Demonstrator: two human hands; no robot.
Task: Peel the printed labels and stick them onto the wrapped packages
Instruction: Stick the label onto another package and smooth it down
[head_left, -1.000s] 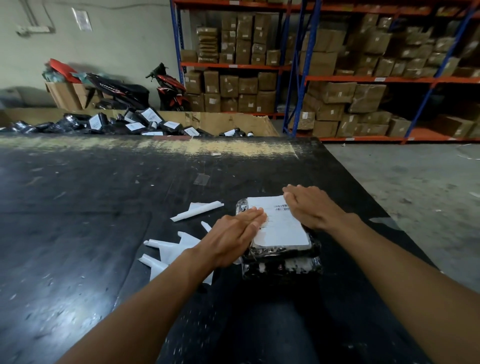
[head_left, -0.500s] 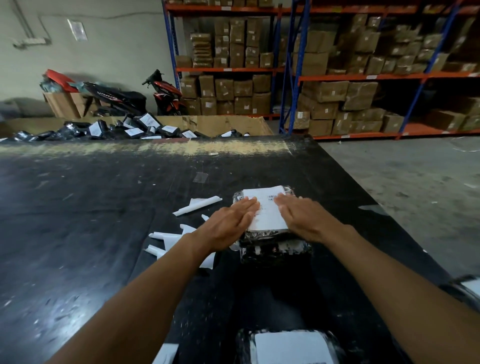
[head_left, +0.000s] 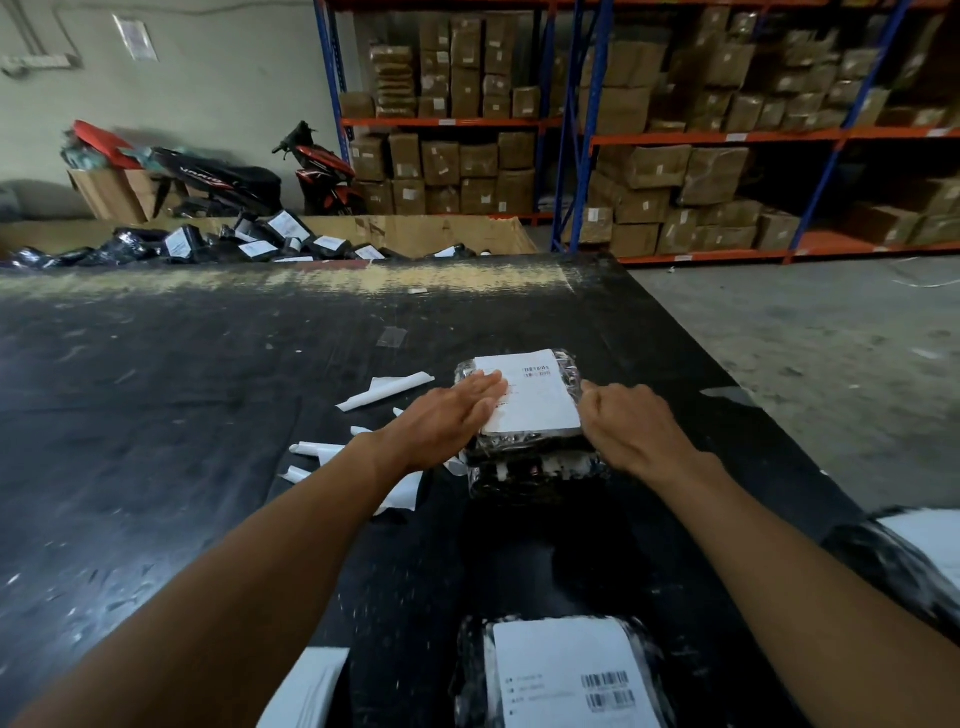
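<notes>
Black tabletop (head_left: 208, 415), hands flanking labelled package (head_left: 530, 400), open room beyond

Count on black table (head_left: 156, 415): wrapped packages in reach, 3, namely one under the hands (head_left: 524, 462), one at near edge (head_left: 561, 675), one partly cut off at right (head_left: 898, 551). Hands, 2: left hand (head_left: 441, 415), right hand (head_left: 631, 431). Peeled backing strips (head_left: 384, 392) beside the left hand: several, overlapping, exact number unclear. Motorbikes (head_left: 322, 171) at wall: 2.

Black table (head_left: 156, 415) bears wrapped packages (head_left: 524, 467) and paper strips (head_left: 384, 392).
</notes>
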